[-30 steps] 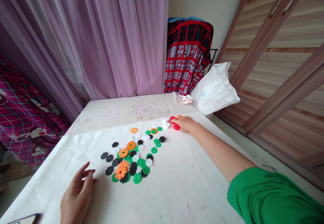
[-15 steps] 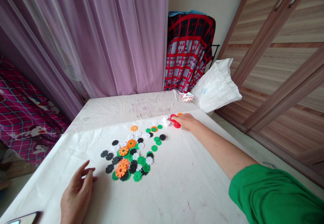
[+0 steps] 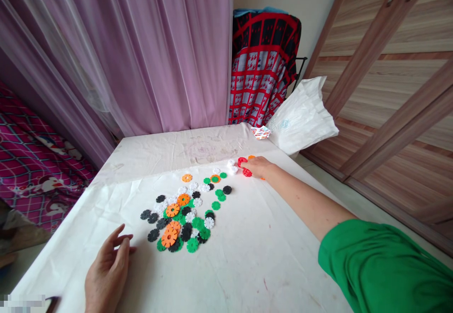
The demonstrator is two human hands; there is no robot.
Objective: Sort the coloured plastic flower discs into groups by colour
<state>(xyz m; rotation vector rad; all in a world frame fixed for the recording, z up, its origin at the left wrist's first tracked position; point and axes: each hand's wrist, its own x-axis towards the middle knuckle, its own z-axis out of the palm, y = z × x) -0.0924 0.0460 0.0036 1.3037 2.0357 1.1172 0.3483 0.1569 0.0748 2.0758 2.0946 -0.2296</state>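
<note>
My left hand [image 3: 108,266] rests on the white tablecloth at the lower left, loosely curled, fingers apart and holding nothing. Right of it lies a spread pile of notched plastic discs: orange discs [image 3: 169,237], green discs [image 3: 192,244], black discs [image 3: 153,235] and white discs [image 3: 209,223]. My right hand [image 3: 261,167] reaches to the far right of the table, palm down, fingertips at some red discs [image 3: 247,173]. Its fingers are mostly hidden, so its grip cannot be made out. White discs [image 3: 232,168] and an orange disc [image 3: 251,157] lie close by.
A white plastic bag [image 3: 300,119] and a small patterned packet [image 3: 261,133] are at the table's far right corner. Behind stand a cloth-covered chair [image 3: 262,68] and a purple curtain [image 3: 159,58]. A wooden wardrobe [image 3: 389,96] is at right. A dark-edged object [image 3: 53,303] lies lower left.
My right hand has shifted slightly at the red discs, and more of the upper red disc and its surroundings shows. My left hand has stayed in place. The view has tilted slightly.
</note>
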